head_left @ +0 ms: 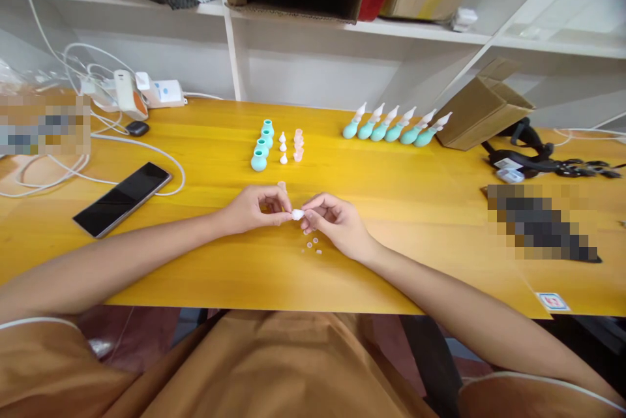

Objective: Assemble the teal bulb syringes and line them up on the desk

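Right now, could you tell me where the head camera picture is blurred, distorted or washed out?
Head view: sharp at the left hand and right hand pinching a small white tip; the glossy yellow wooden table reflects soft light; shelf lines bow at the edges, the top right corner smears; two pixelated patches hide detail.

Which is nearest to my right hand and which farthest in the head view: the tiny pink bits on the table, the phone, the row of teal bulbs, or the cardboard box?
From the right hand:
1. Tiny pink bits, just under the hand.
2. Row of teal bulbs, beyond it, to the right.
3. Cardboard box, far right.
4. Phone, far left.
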{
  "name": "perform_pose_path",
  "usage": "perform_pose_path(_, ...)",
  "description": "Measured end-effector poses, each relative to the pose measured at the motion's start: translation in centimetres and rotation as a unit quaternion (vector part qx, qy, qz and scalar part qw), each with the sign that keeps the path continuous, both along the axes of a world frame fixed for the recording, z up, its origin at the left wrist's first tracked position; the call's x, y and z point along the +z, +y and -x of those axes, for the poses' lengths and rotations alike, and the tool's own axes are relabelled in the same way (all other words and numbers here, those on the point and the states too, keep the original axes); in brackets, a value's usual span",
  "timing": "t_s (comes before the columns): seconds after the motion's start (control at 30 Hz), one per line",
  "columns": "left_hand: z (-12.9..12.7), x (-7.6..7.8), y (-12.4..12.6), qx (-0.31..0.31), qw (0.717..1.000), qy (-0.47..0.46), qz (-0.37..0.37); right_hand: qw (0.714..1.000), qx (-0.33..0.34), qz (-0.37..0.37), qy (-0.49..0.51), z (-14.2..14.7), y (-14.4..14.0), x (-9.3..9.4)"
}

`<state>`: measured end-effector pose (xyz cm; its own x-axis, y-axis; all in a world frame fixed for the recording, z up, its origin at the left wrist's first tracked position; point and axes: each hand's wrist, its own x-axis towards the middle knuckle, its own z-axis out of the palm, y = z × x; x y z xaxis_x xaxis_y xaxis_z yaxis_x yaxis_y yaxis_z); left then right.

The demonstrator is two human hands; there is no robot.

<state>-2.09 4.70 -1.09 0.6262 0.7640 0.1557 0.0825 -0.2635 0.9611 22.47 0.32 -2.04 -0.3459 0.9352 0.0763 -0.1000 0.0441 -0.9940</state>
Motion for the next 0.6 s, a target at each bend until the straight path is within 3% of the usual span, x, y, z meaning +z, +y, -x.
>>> perform_pose_path(0.6,-0.10,0.08,-0.04,-0.003,1.000,0.007,0.012,1.000,0.015,0.000,-0.002,-0.12,0.23,-0.03)
